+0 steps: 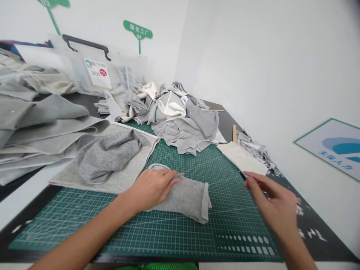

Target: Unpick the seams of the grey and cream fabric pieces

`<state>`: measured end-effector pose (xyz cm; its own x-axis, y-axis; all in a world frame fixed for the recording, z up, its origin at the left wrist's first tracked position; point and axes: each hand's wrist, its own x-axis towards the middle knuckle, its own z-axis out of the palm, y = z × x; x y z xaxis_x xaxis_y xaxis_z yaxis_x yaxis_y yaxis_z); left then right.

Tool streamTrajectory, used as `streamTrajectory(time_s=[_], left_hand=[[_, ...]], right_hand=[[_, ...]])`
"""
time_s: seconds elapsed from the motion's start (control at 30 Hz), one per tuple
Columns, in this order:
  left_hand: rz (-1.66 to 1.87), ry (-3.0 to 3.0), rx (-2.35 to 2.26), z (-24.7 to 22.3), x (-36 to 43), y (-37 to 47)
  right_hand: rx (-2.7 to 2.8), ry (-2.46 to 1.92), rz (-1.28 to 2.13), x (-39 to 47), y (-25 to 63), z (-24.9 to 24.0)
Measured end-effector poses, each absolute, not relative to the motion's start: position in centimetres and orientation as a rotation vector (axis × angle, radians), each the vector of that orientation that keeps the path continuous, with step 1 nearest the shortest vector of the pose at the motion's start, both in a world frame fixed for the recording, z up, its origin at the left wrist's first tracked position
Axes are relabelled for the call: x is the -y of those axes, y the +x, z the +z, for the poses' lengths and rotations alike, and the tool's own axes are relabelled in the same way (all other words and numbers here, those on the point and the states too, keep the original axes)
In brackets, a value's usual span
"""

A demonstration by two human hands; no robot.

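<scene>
My left hand lies over a folded light-grey cloth piece on the green cutting mat. Its thumb and fingers are pinched together on the cloth, and a small grey tip sticks out past them. The part of the cloth under the palm is hidden. To the right, my right hand is raised with thumb and forefinger pressed together, close to the near corner of a cream cloth. What that pinch holds, if anything, is too small to make out.
A crumpled darker grey cloth lies on flat light-grey fabric. Stacked grey fabric fills the left. Behind are a heap of cloth pieces and a clear plastic box. Scraps lie along the white wall.
</scene>
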<state>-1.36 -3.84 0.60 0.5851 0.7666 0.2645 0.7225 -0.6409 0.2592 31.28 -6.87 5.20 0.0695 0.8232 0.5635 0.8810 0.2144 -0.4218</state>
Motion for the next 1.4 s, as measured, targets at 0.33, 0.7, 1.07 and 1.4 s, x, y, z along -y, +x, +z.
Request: streamTrajectory(time_s=[0.33, 0.7, 1.07, 1.4], left_hand=[[0.497, 2.688, -1.215, 0.6, 3.6, -1.4], [0.436, 2.762, -1.083, 1.5, 4.5, -1.0], [0.491, 2.77, -1.078, 1.3, 4.4, -1.1], [0.419, 2.772, -0.988, 1.5, 4.6, -0.9]], right_hand=[[1.919, -1.269, 0.445, 0.6, 21.9, 1.8], [2.047, -1.236, 0.553, 0.5, 22.9, -1.8], [1.957, -1.308, 0.837, 0.2, 23.1, -2.0], [1.983, -1.286, 0.961, 0.5, 23.2, -1.3]])
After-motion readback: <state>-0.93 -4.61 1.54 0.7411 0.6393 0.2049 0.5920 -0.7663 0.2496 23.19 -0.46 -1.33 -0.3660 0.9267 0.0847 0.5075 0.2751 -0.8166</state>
